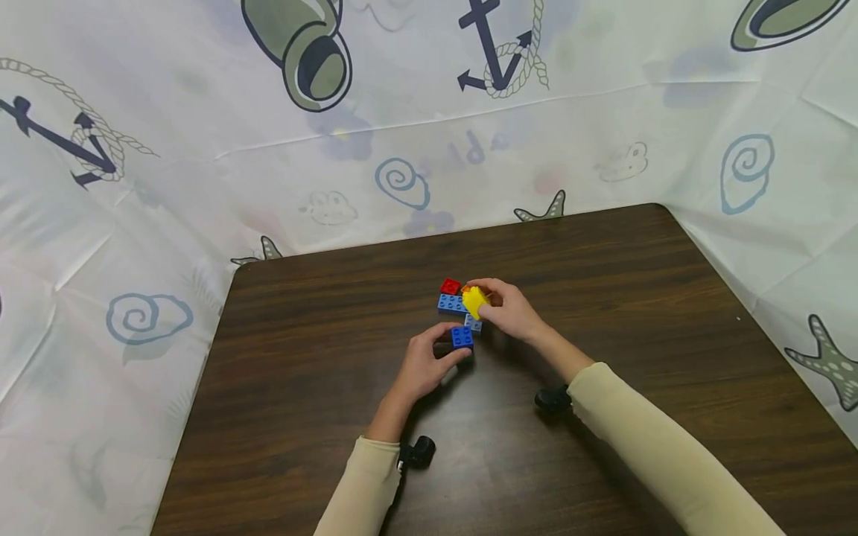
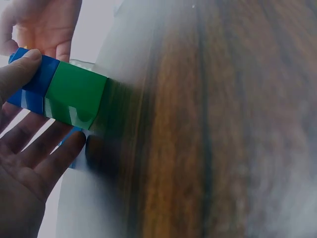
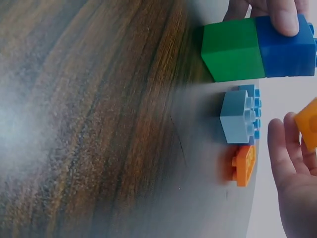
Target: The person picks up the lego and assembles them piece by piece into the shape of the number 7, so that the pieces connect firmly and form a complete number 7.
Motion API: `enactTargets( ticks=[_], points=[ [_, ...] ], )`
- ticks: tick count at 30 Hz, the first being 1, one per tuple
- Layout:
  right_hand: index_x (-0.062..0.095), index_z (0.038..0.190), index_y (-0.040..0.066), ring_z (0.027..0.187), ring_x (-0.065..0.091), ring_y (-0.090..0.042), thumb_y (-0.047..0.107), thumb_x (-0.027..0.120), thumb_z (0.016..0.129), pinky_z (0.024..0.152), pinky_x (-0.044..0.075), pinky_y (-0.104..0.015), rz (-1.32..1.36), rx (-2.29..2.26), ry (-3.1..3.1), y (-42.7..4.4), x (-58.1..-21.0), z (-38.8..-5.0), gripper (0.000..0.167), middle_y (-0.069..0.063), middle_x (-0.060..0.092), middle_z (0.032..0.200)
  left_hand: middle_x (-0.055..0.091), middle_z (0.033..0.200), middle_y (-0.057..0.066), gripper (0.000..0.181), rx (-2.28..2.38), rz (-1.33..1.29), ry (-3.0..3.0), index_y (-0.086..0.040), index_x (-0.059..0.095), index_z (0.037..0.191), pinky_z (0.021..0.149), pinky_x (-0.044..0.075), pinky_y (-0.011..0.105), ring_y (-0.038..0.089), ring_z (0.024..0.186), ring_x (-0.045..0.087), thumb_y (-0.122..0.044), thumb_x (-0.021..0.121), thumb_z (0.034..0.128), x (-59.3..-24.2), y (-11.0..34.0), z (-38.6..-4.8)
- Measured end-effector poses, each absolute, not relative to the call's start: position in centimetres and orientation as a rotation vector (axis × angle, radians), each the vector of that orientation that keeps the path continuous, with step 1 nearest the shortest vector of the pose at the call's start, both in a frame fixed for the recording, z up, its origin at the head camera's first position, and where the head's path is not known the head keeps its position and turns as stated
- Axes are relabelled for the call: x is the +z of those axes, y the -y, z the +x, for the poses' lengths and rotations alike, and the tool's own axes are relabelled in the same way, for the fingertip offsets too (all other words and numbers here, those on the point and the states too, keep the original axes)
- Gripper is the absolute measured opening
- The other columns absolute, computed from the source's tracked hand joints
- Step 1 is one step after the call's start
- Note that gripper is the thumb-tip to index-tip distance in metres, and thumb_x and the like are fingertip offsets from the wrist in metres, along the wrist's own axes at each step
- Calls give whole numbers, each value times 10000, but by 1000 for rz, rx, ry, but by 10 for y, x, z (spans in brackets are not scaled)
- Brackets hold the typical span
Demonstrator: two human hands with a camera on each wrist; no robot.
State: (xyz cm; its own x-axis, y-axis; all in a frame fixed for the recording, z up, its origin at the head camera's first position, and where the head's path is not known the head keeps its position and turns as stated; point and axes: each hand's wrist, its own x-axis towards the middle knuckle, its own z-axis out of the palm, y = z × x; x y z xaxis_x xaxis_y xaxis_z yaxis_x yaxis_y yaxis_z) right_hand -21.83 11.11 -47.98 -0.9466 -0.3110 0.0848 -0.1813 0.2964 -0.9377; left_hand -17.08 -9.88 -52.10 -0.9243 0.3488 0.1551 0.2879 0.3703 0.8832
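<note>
In the head view my left hand (image 1: 424, 363) grips a blue brick (image 1: 462, 337) between thumb and fingers. Both wrist views show that this blue brick (image 3: 287, 52) is joined on top of a green brick (image 2: 75, 94). My right hand (image 1: 512, 309), farther back and to the right, pinches a yellow brick (image 1: 475, 302) above the table. Just behind the hands lie a blue brick (image 1: 451, 303), a light blue brick (image 1: 473, 323) and a red brick (image 1: 450, 286). An orange piece (image 3: 243, 166) lies near the light blue one in the right wrist view.
The dark wood-grain table (image 1: 322, 313) extends around the hands. Behind it hangs a white cloth (image 1: 456, 171) printed with anchors, shells and starfish. A small black camera is strapped at each wrist, below the sleeves' cuffs.
</note>
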Motion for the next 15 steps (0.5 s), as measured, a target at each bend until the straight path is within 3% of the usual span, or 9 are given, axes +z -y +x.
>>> enactTargets(
  ticks=[3, 9, 15],
  points=[
    [537, 1298, -83, 921, 569, -365, -23, 607, 852, 811, 512, -379, -512, -1686, -2464, -112, -478, -216, 455, -237, 588, 1178, 678, 1148, 12, 366, 1641, 602, -2547, -173, 651, 1206, 897, 532, 348, 145, 1023, 645, -284, 757, 874, -522, 97, -171],
    [533, 1235, -139, 969, 580, -416, -61, 615, 852, 900, 503, -492, -544, -1718, -2416, -109, -442, -194, 399, -281, 572, 1146, 659, 1182, -10, 431, 1660, 612, -2561, -165, 638, 1239, 908, 525, 382, 171, 1054, 625, -264, 787, 847, -522, 98, -170],
    [532, 1246, -138, 1020, 599, -427, -65, 634, 872, 917, 513, -484, -565, -1749, -2325, -112, -434, -189, 395, -282, 573, 1177, 634, 1224, -35, 480, 1705, 626, -2560, -195, 618, 1281, 937, 507, 430, 196, 1093, 609, -297, 787, 843, -522, 100, -169]
  ],
)
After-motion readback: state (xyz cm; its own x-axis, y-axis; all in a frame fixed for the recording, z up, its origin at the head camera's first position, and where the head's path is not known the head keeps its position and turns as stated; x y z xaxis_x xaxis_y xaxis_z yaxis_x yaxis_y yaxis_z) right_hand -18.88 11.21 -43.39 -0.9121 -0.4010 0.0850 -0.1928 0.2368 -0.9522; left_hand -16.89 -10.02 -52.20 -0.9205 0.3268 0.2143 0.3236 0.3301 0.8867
